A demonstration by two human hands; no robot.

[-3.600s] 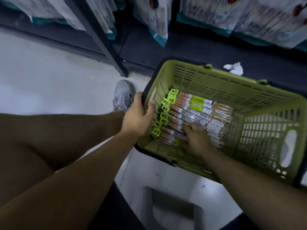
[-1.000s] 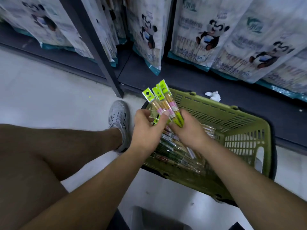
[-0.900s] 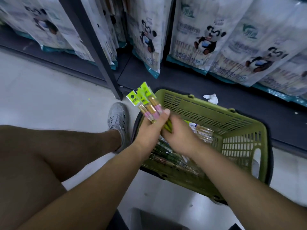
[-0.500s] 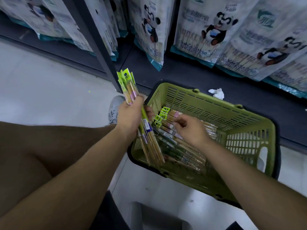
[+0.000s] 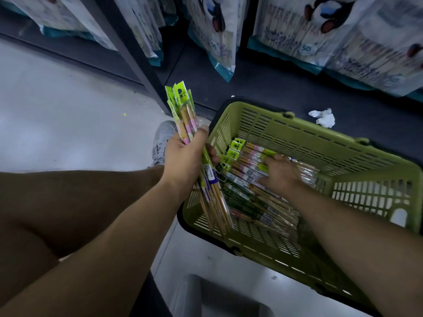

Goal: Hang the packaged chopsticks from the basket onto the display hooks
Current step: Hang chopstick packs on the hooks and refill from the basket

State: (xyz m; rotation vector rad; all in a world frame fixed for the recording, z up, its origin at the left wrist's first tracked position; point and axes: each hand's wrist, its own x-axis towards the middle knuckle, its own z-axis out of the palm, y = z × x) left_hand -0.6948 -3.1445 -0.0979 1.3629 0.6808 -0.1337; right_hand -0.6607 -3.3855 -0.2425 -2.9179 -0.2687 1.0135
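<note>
A green plastic basket (image 5: 325, 143) stands on the floor at right, holding several clear chopstick packs (image 5: 247, 197) with lime-green header cards. My left hand (image 5: 185, 161) grips a bunch of chopstick packs (image 5: 183, 113) upright over the basket's left rim, headers up. My right hand (image 5: 280, 173) reaches down into the basket and rests on the packs lying there, fingers spread over them; whether it grips one cannot be told. No display hooks are in view.
A dark low shelf (image 5: 251, 76) runs along the top, with panda-printed bags (image 5: 320, 26) hanging above it. A crumpled white tissue (image 5: 322, 116) lies on the shelf. My leg and grey shoe (image 5: 162, 138) are left of the basket. A grey stool edge (image 5: 219, 298) sits below.
Both hands lifted a bunch of packs from the basket; the left hand took the bunch and holds it left of the basket. The right hand let go and went back down into the basket.
</note>
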